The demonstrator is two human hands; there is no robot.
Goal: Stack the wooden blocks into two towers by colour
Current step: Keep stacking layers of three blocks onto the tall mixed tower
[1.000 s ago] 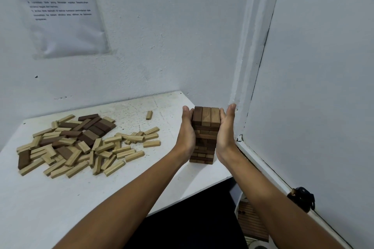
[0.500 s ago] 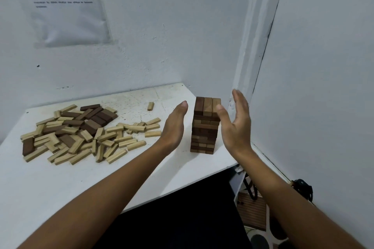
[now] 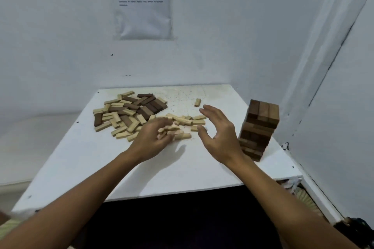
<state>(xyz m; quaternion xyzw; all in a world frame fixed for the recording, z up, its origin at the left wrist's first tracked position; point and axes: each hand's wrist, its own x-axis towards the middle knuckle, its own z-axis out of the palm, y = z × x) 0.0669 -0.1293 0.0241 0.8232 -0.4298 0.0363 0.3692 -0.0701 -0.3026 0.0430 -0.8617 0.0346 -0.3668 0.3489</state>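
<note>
My left hand (image 3: 150,139) is low over the near edge of the loose blocks at the middle of the frame, fingers curved down onto a few pale blocks (image 3: 175,132); it is blurred, so I cannot tell whether it grips any of them. My right hand (image 3: 219,134) hovers just to the right of it, fingers spread and relaxed, holding nothing.

The dark tower (image 3: 258,128) stands upright at the right of the frame, near the right edge of the white surface (image 3: 101,159), its top layer of three brown blocks side by side. It stands apart from both hands.

The mixed pile (image 3: 129,112) of pale and dark blocks lies scattered left of centre, with the dark ones mostly gathered toward its far side. One pale block (image 3: 197,102) lies alone beyond my right hand, toward the back of the surface.

A printed sheet (image 3: 142,2) hangs on the wall at the top of the frame; its text is too small to read.
</note>
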